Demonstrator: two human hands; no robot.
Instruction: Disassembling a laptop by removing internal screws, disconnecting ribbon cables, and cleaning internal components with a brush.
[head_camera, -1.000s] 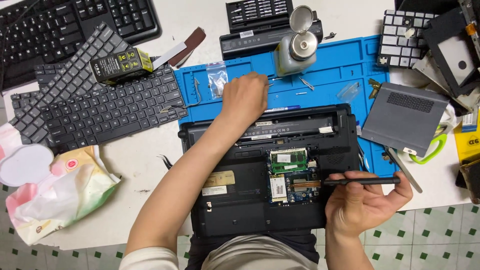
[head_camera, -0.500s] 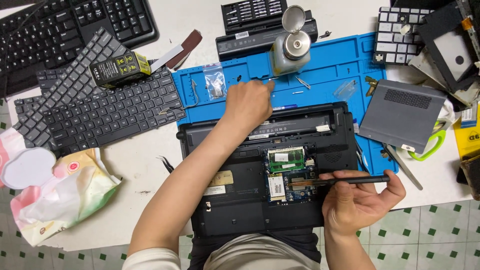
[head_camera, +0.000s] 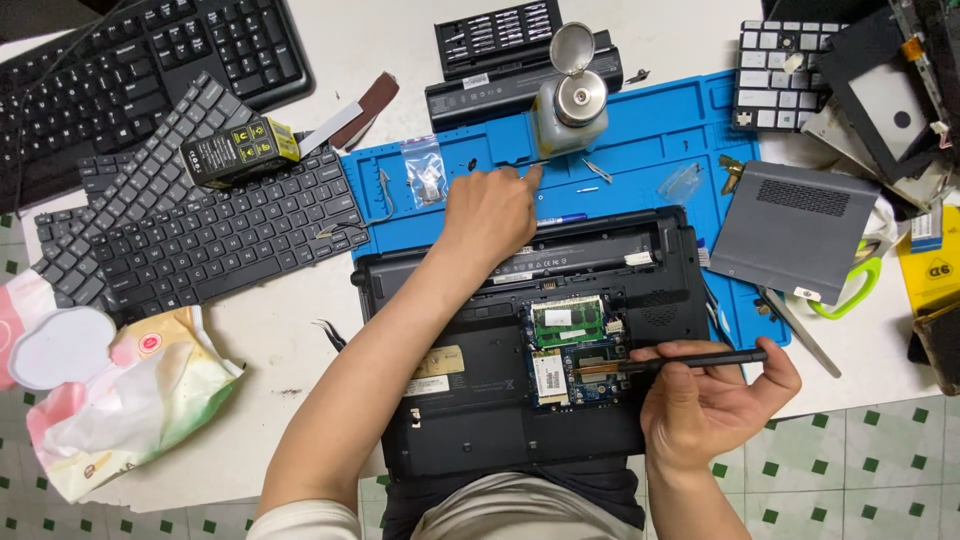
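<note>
Right grip (head_camera: 715, 400) pinching slim black screwdriver (head_camera: 690, 360), left grip (head_camera: 490, 210) loosely curled, seemingly empty, over ridged blue mat (head_camera: 660, 130)

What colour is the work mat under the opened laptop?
Bright blue: the moulded rubber work mat, seen in the head view, lies beneath the black opened laptop.

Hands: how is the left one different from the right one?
The left hand reaches far out over the blue mat, holding nothing that shows, one finger pointing at the mat. The right hand sits close to the body and grips a thin black tool, tip on the open laptop. Both are bare.
</note>
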